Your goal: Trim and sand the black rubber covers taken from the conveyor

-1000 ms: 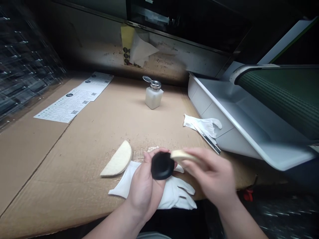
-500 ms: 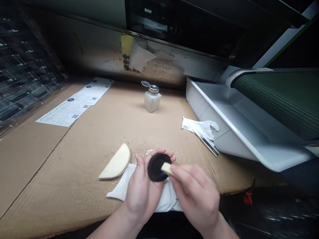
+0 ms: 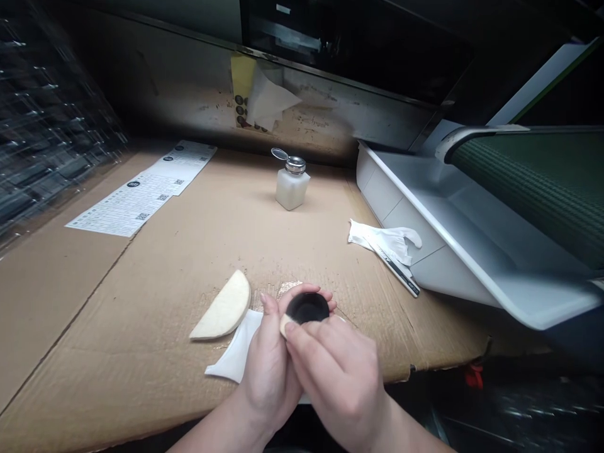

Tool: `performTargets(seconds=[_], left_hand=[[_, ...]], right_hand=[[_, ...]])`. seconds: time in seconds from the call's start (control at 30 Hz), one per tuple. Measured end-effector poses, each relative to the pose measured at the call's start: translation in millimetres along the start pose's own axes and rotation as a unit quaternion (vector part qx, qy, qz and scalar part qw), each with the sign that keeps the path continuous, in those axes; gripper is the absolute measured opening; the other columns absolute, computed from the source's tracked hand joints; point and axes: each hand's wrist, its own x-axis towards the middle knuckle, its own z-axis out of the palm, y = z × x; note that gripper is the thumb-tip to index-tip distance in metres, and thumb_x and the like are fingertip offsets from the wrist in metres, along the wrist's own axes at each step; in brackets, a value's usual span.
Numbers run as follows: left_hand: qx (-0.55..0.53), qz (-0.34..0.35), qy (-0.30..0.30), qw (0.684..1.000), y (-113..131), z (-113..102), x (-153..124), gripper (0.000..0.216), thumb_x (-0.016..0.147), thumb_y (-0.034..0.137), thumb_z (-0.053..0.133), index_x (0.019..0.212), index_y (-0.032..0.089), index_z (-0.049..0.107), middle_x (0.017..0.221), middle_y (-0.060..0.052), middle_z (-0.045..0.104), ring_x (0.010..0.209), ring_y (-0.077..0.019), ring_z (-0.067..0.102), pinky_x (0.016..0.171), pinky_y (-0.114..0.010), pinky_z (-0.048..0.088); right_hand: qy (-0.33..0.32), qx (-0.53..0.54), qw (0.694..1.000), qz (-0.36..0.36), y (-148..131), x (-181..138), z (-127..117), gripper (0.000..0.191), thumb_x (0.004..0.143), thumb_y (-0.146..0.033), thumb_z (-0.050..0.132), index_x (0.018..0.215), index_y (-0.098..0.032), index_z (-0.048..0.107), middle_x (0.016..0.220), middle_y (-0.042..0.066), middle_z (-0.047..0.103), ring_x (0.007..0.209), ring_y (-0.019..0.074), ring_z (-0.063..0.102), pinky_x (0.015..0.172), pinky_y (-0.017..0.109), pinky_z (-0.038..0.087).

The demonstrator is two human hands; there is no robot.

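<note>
A round, black, dish-shaped piece [image 3: 309, 306] rests in my left hand [image 3: 268, 358], whose fingers curl around its far side. My right hand [image 3: 340, 365] pinches a small cream-coloured sponge piece [image 3: 285, 323] against the near left rim of the black piece; most of the sponge is hidden by my fingers. Left of my hands, a cream half-round sponge pad [image 3: 224, 308] lies on the cardboard [image 3: 198, 251]. A white cloth [image 3: 236, 352] sticks out from under my left hand.
A square bottle [image 3: 291, 189] with its metal flip lid raised stands toward the back. At right, a white glove [image 3: 384, 242] and a box cutter [image 3: 399, 274] lie beside a large white tray [image 3: 415, 233]. Printed label sheets [image 3: 127, 201] are at left, near stacked clear plastic trays [image 3: 47, 113].
My right hand has moved left across the black piece, taking the sponge from its right side to its near left rim. The view has shifted slightly.
</note>
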Motion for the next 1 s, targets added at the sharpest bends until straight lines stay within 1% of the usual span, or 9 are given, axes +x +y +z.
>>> performTargets(seconds=[0.17,0.4,0.57,0.63,0.7,0.8,0.83,0.9,1.0], left_hand=[[-0.012,0.018,-0.012,1.0,-2.5,-1.1,2.7,0.045,0.09,0.046,0.031,0.083,0.016,0.063,0.099,-0.006,0.063,0.107,-0.0203,0.051,0.1,-0.033,0.034],[-0.001,0.028,-0.017,0.999,-4.8,-2.9,0.9,0.04,0.09,0.044,0.034,0.1,0.017,0.062,0.103,-0.007,0.062,0.107,-0.0211,0.052,0.098,-0.034,0.036],[-0.007,0.007,0.019,1.0,-5.6,-3.9,-0.3,0.033,0.088,0.038,0.043,0.1,0.016,0.064,0.099,-0.008,0.065,0.106,-0.0214,0.054,0.095,-0.034,0.041],[-0.012,0.019,0.019,1.0,-5.3,-3.8,1.3,0.036,0.088,0.04,0.041,0.097,0.015,0.065,0.099,-0.008,0.066,0.106,-0.0219,0.054,0.094,-0.034,0.042],[-0.016,0.031,0.016,0.999,-4.4,-2.9,3.3,0.04,0.089,0.043,0.037,0.097,0.014,0.064,0.1,-0.009,0.066,0.106,-0.0229,0.055,0.094,-0.035,0.042],[-0.013,0.02,0.023,0.999,-2.8,-0.7,4.3,0.045,0.088,0.046,0.035,0.099,0.012,0.062,0.096,-0.012,0.067,0.102,-0.0254,0.058,0.095,-0.039,0.041],[-0.011,0.015,0.028,0.999,-2.3,-0.1,3.8,0.045,0.088,0.047,0.036,0.101,0.011,0.061,0.094,-0.013,0.068,0.101,-0.0258,0.059,0.095,-0.04,0.041],[-0.008,0.011,0.031,0.999,-1.5,0.6,2.0,0.044,0.088,0.046,0.037,0.105,0.012,0.06,0.095,-0.012,0.068,0.102,-0.0252,0.058,0.096,-0.039,0.04],[-0.011,0.005,0.012,1.0,-0.6,0.1,-0.3,0.045,0.088,0.047,0.035,0.11,0.015,0.058,0.098,-0.01,0.066,0.105,-0.0241,0.056,0.095,-0.038,0.041]], right_hand=[[0.032,-0.038,0.999,0.014,9.3,10.8,0.7,0.021,0.079,-0.009,0.056,0.099,-0.014,0.061,0.08,0.005,0.066,0.071,0.0132,0.057,0.063,0.026,0.048],[0.049,-0.097,0.993,0.035,8.2,5.5,2.4,0.022,0.079,-0.01,0.056,0.1,-0.015,0.061,0.077,0.004,0.065,0.069,0.0133,0.056,0.063,0.026,0.045],[0.043,-0.118,0.992,0.018,6.8,28.2,13.5,0.018,0.084,-0.022,0.054,0.099,-0.016,0.062,0.064,0.002,0.061,0.059,0.0129,0.05,0.053,0.027,0.039],[0.037,-0.049,0.997,0.045,8.8,33.8,5.4,0.017,0.084,-0.02,0.053,0.098,-0.018,0.062,0.07,0.002,0.063,0.065,0.0129,0.054,0.059,0.026,0.044],[0.07,0.015,0.992,0.1,13.6,32.1,-11.6,0.017,0.082,-0.016,0.056,0.097,-0.02,0.062,0.081,0.001,0.066,0.073,0.0126,0.059,0.069,0.025,0.048],[0.141,-0.01,0.975,0.169,22.8,19.6,-38.9,0.02,0.076,-0.015,0.063,0.095,-0.022,0.062,0.088,0.0,0.066,0.079,0.0134,0.061,0.073,0.025,0.05],[0.141,-0.027,0.974,0.173,24.7,14.6,-44.7,0.021,0.075,-0.015,0.064,0.095,-0.023,0.062,0.087,0.0,0.066,0.078,0.0134,0.061,0.073,0.025,0.05],[0.1,-0.025,0.982,0.159,24.7,5.8,-48.4,0.022,0.076,-0.013,0.063,0.095,-0.022,0.062,0.086,0.0,0.066,0.077,0.0131,0.061,0.072,0.025,0.049],[0.046,0.011,0.992,0.115,17.1,-1.0,-38.3,0.022,0.077,-0.009,0.059,0.097,-0.019,0.061,0.084,0.002,0.066,0.076,0.0128,0.06,0.069,0.025,0.049]])
